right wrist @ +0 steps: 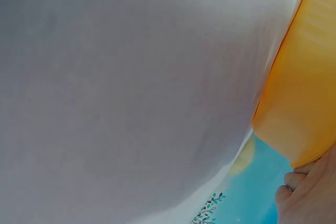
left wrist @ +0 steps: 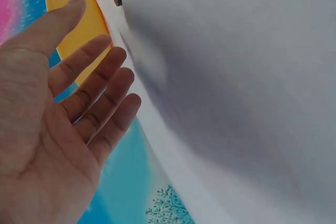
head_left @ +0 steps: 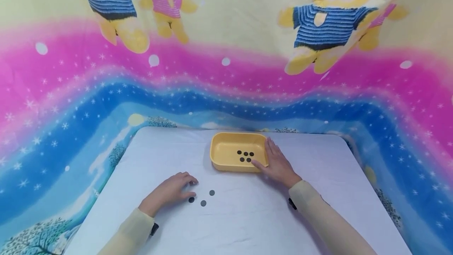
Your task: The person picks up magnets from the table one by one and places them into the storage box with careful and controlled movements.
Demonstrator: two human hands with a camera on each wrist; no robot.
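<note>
My left hand [head_left: 172,190] hovers low over the white table, fingers spread and loosely bent, with nothing in them. Right by its thumb tip lies a small dark disc [head_left: 191,200]. Two greyer discs, one nearer [head_left: 203,203] and one farther [head_left: 212,193], lie just to the right. In the left wrist view the palm [left wrist: 50,124] faces the camera. My right hand [head_left: 279,166] holds the right end of a yellow rectangular container [head_left: 223,167], thumb over the front rim and fingers along the outer side. Several dark discs [head_left: 245,154] lie inside it.
A white cloth covers the table [head_left: 240,215], and the container stands near its back edge. Behind and beside the table hangs a patterned curtain [head_left: 226,78] with bears and snowflakes. Dark straps show at both wrists.
</note>
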